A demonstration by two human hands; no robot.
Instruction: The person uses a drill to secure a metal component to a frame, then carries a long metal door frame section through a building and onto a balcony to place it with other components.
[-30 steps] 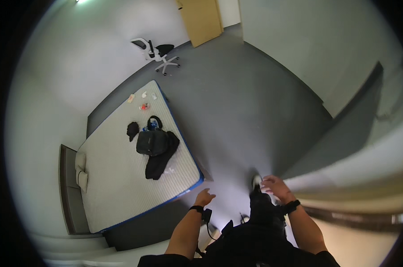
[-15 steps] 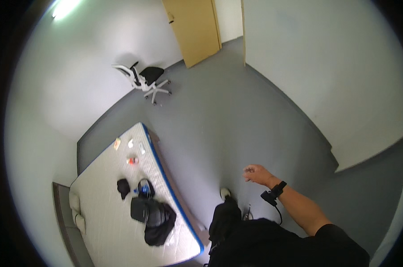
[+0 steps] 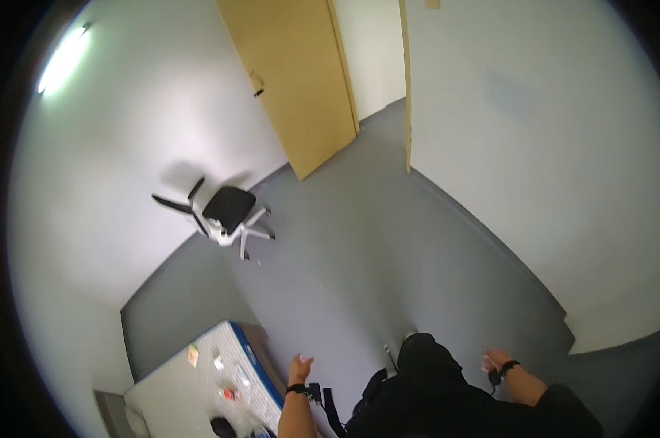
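Low in the view, my left hand (image 3: pixel 299 369) hangs beside the mattress edge, its thumb apart from the fingers. It is open and nothing shows in it. Off to the right, my right hand (image 3: pixel 496 360) swings over the grey floor, loosely open with its fingers slightly bent and no object visible in them. Each wrist wears a black strap with a small dark device. Nearest to my left hand is the mattress (image 3: pixel 166 394), pale with a blue edge. On it lie a red-labelled bottle (image 3: pixel 228 394), small packets and a black cap (image 3: pixel 222 426), partly cut off.
A white and black swivel chair (image 3: pixel 230 208) stands by the left wall. Ahead, a yellow door (image 3: pixel 300 80) stands open beside a doorway. The grey floor (image 3: pixel 344 255) runs toward it. A white wall (image 3: pixel 519 168) bounds the right side.
The chair and door appear closer and lower in view. The mattress has slid down, its bags out of sight. My left hand has come into view; my right hand is lower and further right.
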